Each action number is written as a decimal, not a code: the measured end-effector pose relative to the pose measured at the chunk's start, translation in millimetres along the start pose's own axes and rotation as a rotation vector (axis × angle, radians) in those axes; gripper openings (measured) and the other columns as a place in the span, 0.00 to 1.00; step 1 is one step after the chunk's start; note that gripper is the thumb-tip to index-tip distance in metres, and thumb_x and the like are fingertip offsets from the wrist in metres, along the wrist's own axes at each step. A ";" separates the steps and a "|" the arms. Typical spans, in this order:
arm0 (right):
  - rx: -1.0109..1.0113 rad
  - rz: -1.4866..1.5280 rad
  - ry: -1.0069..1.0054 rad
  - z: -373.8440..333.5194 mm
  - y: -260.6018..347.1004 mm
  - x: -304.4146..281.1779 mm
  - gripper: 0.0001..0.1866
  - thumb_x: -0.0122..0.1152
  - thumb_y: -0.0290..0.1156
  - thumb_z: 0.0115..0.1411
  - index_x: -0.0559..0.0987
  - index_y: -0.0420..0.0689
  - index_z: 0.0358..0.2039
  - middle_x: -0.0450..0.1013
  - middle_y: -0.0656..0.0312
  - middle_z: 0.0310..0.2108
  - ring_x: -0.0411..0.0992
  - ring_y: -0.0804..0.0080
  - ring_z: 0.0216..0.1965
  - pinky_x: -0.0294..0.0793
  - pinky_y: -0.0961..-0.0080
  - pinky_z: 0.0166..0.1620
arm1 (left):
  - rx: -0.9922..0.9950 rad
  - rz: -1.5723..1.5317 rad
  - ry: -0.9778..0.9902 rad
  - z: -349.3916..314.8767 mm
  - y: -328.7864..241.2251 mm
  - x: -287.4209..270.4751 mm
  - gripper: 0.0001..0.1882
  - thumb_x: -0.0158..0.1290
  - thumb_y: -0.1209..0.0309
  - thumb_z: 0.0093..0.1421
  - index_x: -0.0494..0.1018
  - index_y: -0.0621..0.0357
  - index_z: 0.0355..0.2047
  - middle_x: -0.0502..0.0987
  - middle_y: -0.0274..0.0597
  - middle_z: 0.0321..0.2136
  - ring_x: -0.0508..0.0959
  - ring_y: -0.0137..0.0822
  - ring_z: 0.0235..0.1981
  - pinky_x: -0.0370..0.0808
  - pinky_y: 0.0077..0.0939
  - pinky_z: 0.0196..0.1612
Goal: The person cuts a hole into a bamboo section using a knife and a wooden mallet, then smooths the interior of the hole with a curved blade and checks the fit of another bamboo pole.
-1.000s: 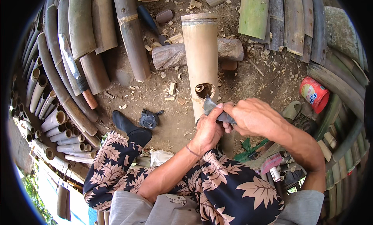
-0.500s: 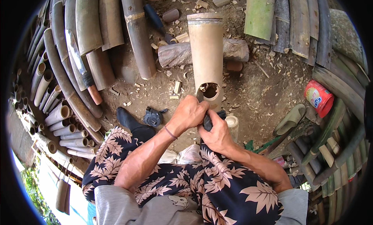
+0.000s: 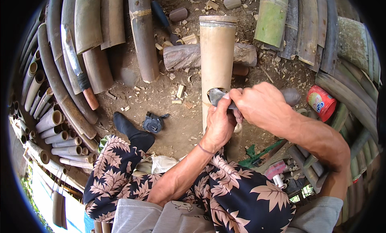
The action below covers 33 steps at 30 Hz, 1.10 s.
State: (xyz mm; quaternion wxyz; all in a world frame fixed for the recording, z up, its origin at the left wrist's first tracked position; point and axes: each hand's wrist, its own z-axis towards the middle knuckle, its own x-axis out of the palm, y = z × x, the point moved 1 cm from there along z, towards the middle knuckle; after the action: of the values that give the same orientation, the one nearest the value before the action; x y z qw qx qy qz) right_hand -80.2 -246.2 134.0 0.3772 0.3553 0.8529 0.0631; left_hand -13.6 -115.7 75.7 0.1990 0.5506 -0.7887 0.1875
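Observation:
A pale bamboo tube (image 3: 218, 48) stretches away from me with its far part over a log. Near its closer end is a round cut hole. The grey blade of a knife (image 3: 216, 95) goes into this hole. My left hand (image 3: 221, 122) is closed around the blade's lower part beside the hole, thumb on top. My right hand (image 3: 261, 102) grips the knife farther back, fingers wrapped over it. A dark, blurred, rounded end of the handle sticks out to the right of that hand. The blade's tip is hidden inside the tube.
The log (image 3: 183, 57) lies across the ground under the tube. Split bamboo and a long knife (image 3: 82, 78) stand at left, with stacked bamboo tubes behind. A tape measure (image 3: 153, 122) lies by my foot. A red packet (image 3: 321, 103) sits at right, and wood chips litter the dirt.
The knife has swung from pointing toward me to lying sideways, its handle now out to the right. My right hand and elbow have risen to the right; my left hand has moved right.

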 end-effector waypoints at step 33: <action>-0.143 -0.183 -0.094 20.9 -7.9 -0.1 0.11 0.60 0.36 0.57 0.84 0.44 0.27 0.80 0.51 0.23 0.81 0.57 0.28 0.79 0.61 0.30 | -0.166 0.098 0.398 -3.7 -12.1 -21.3 0.24 0.42 0.48 0.70 0.74 0.57 0.41 0.78 0.37 0.33 0.78 0.34 0.37 0.73 0.34 0.49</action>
State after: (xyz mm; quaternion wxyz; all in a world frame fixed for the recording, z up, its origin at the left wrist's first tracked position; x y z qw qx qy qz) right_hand -70.2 -255.5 116.3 0.4454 0.2506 0.8565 0.0723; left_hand 4.9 -100.7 68.7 0.3859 0.4453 -0.7726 0.2364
